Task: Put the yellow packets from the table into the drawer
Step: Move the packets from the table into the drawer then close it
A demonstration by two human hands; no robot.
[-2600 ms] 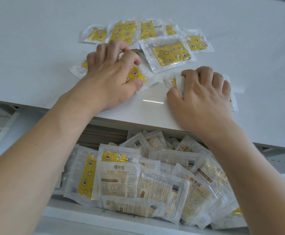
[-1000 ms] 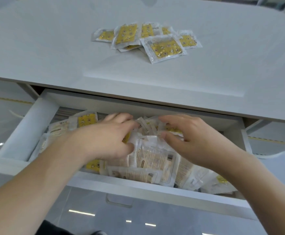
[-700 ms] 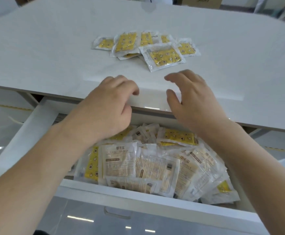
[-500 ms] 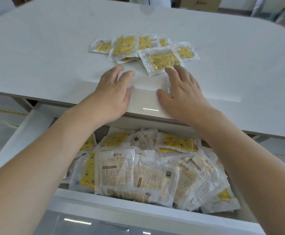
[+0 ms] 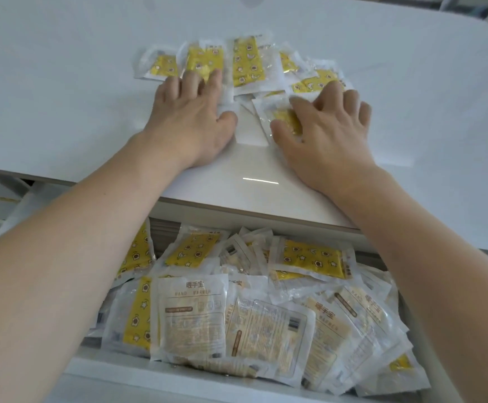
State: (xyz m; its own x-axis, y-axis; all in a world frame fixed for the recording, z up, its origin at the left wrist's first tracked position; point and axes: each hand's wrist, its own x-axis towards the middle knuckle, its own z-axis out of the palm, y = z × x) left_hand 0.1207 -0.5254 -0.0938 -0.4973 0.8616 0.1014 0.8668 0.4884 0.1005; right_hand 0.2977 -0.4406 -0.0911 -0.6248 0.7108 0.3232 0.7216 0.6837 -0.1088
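A cluster of yellow hand-warmer packets [image 5: 245, 68] lies on the white table [image 5: 62, 82], well back from its near edge, some overlapping. The left hand [image 5: 190, 117] rests on the cluster's left side, fingers spread and laid flat on one packet. The right hand [image 5: 324, 129] is on the right side, fingers curled over a crumpled packet [image 5: 283, 117] and the thumb pressed against its near edge, so it seems to be gathering it.

By my reading the job is well along but not finished: roughly half a dozen packets are left on the table.

Below the table edge, the open drawer [image 5: 106, 370] is heaped nearly full with packets of the same kind [image 5: 237, 309], some yellow-face up, others showing the printed "HAND WARMER" back.
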